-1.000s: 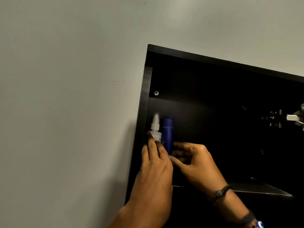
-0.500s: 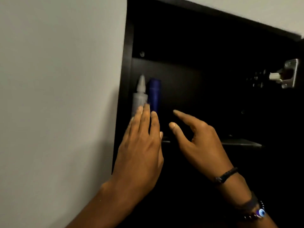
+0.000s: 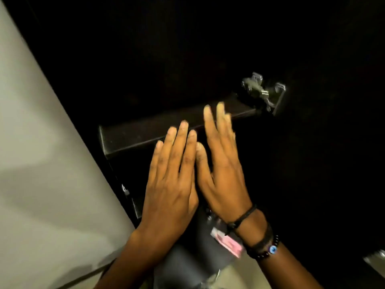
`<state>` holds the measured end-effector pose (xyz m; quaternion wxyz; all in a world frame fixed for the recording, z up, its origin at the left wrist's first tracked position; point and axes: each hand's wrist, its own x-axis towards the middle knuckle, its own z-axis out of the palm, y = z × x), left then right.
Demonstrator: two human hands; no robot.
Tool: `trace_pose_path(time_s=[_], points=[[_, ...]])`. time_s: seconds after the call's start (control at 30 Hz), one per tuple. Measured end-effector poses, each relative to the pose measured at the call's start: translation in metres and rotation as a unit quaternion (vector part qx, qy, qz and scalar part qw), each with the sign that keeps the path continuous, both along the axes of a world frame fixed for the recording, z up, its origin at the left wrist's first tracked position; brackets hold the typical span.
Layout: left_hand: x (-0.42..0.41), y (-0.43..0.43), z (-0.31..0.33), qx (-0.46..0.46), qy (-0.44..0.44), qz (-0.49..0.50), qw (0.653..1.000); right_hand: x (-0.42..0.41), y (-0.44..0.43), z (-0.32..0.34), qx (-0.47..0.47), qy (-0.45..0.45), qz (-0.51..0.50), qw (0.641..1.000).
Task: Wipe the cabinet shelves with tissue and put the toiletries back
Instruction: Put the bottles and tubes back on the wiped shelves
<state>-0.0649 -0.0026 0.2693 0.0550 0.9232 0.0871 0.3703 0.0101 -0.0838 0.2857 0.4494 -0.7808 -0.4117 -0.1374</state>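
My left hand and my right hand are side by side in front of the dark cabinet, fingers stretched out and nothing in either. Their fingertips lie over the front edge of a bare black shelf. The white bottle and the blue bottle are out of view above. No tissue shows. The picture is blurred by motion.
A metal door hinge sits at the shelf's right end. The pale wall runs along the cabinet's left side. Below my wrists are a dark grey object with a pink label and pale floor.
My view has dropped from the upper shelf with the two bottles to a lower bare shelf. Both hands let go of the bottles and came down, open, close together.
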Motion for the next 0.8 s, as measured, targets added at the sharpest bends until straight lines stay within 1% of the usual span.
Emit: trace_pose_path(time_s=[0.1, 0.2, 0.3, 0.4, 0.53, 0.63, 0.73, 0.8], points=[[-0.003, -0.017, -0.077, -0.095, 0.063, -0.033, 0.993, -0.001, -0.024, -0.091, -0.052, 0.103, -0.029, 0.993], [-0.007, -0.027, -0.145, -0.156, 0.143, -0.058, 0.976, 0.002, -0.053, -0.165, -0.091, 0.202, -0.077, 0.972], [-0.008, -0.028, -0.190, -0.206, 0.199, -0.073, 0.955, 0.005, -0.079, -0.210, -0.120, 0.302, -0.121, 0.938], [-0.002, -0.032, -0.214, -0.262, 0.253, -0.078, 0.928, 0.010, -0.096, -0.238, -0.165, 0.365, -0.148, 0.904], [0.001, -0.036, -0.239, -0.294, 0.315, -0.086, 0.898, 0.019, -0.104, -0.261, -0.237, 0.394, -0.134, 0.878], [0.006, -0.034, -0.259, -0.292, 0.360, -0.093, 0.881, 0.028, -0.104, -0.272, -0.271, 0.398, -0.121, 0.868], [0.017, -0.033, -0.271, -0.298, 0.396, -0.082, 0.865, 0.042, -0.100, -0.281, -0.294, 0.387, -0.097, 0.869], [0.029, -0.033, -0.276, -0.321, 0.388, -0.062, 0.862, 0.055, -0.094, -0.285, -0.299, 0.367, -0.084, 0.877]])
